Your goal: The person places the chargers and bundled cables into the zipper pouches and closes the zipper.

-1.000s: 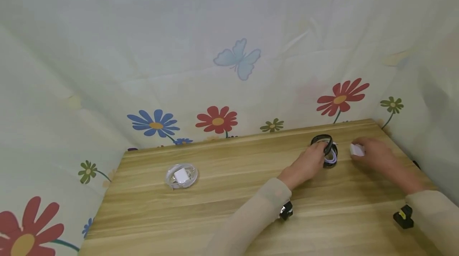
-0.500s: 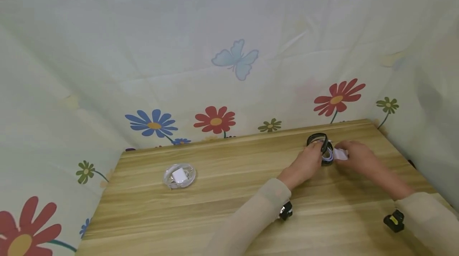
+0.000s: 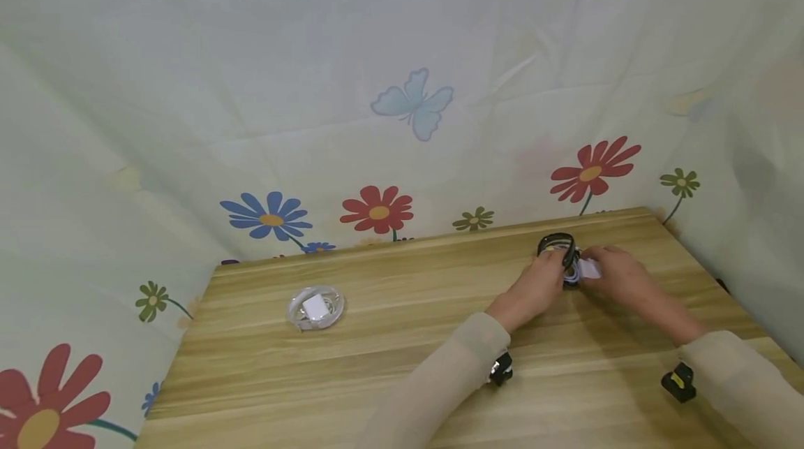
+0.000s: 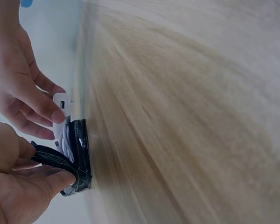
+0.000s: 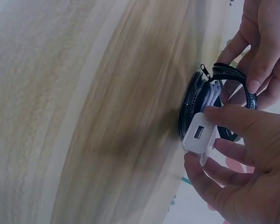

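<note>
A small round black zippered pouch (image 3: pixel 569 253) lies at the far right of the table, its lid lifted. My left hand (image 3: pixel 534 290) holds the lid's black zipper edge (image 4: pixel 51 157) between thumb and fingers. Inside the pouch sits a coiled white cable (image 5: pixel 212 95). My right hand (image 3: pixel 620 280) pinches a white USB charger plug (image 5: pixel 199 133) right at the pouch's opening, against the cable. The plug's USB port faces the right wrist camera. A zipper pull (image 5: pixel 205 71) sticks out beside the lid.
On the left part of the wooden table (image 3: pixel 408 309) rests a clear round case (image 3: pixel 293 315) containing another white charger plug (image 3: pixel 316 308) and cable. Flower-printed cloth (image 3: pixel 502 121) hangs along the table's back and sides.
My right hand has carried the charger plug leftward from the table beside the pouch to its opening. My left hand stays on the lid.
</note>
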`<action>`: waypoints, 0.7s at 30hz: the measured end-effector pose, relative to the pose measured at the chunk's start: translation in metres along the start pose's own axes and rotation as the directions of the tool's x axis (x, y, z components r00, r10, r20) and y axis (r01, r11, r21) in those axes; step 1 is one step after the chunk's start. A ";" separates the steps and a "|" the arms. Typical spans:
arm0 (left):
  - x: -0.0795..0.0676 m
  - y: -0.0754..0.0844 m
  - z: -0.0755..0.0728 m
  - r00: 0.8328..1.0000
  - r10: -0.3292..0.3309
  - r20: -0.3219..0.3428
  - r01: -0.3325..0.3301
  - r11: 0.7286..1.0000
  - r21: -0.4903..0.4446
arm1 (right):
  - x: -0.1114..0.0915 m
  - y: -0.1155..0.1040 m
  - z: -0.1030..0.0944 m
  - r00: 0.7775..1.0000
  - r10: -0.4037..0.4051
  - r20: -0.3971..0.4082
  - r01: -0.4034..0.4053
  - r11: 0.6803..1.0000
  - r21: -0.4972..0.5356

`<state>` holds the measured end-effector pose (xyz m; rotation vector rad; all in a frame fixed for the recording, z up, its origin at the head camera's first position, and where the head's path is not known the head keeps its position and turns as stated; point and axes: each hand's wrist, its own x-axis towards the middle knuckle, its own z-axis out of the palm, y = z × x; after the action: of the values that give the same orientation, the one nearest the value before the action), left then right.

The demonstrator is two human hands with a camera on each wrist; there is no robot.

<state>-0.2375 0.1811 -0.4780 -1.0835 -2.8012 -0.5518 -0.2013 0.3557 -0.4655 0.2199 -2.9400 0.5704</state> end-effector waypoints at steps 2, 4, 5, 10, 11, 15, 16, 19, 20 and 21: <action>0.000 0.000 0.000 1.000 -0.002 0.004 0.002 1.000 0.000 | 0.001 0.000 0.000 1.000 -0.005 -0.008 0.005 1.000 -0.008; 0.000 -0.001 0.000 1.000 -0.004 0.007 0.004 1.000 0.000 | 0.002 0.001 -0.002 1.000 -0.012 -0.013 0.012 1.000 -0.016; 0.000 -0.001 0.000 1.000 -0.003 0.010 0.003 1.000 -0.002 | 0.002 0.001 -0.003 1.000 -0.013 -0.019 0.013 1.000 -0.017; 0.001 -0.001 0.001 1.000 0.003 0.025 -0.003 1.000 -0.022 | 0.006 0.008 -0.018 0.996 -0.003 -0.092 0.001 1.000 -0.028; 0.001 -0.001 0.001 1.000 0.003 0.028 -0.002 1.000 -0.025 | 0.008 0.009 -0.021 0.995 -0.002 -0.102 -0.001 1.000 -0.028; 0.000 -0.002 0.001 0.999 0.003 0.033 -0.003 1.000 -0.025 | 0.020 0.015 -0.028 0.996 -0.013 -0.090 0.011 1.000 -0.020; 0.000 -0.002 0.001 0.999 0.006 0.033 -0.005 1.000 -0.026 | 0.023 0.016 -0.029 0.997 -0.022 -0.077 0.020 1.000 -0.022; -0.001 -0.002 0.002 1.000 0.005 0.026 -0.005 1.000 -0.030 | 0.033 0.016 -0.030 0.999 -0.045 -0.013 0.044 0.999 -0.029; -0.001 -0.003 0.002 1.000 0.006 0.023 -0.006 1.000 -0.029 | 0.036 0.017 -0.029 0.998 -0.062 0.010 0.063 0.998 -0.027; -0.001 -0.004 0.003 1.000 0.006 0.020 -0.005 1.000 -0.027 | 0.038 0.017 -0.027 0.997 -0.071 0.037 0.072 0.997 -0.024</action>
<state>-0.2388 0.1788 -0.4820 -1.1075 -2.8152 -0.5831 -0.2384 0.3770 -0.4406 0.3343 -2.9580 0.5250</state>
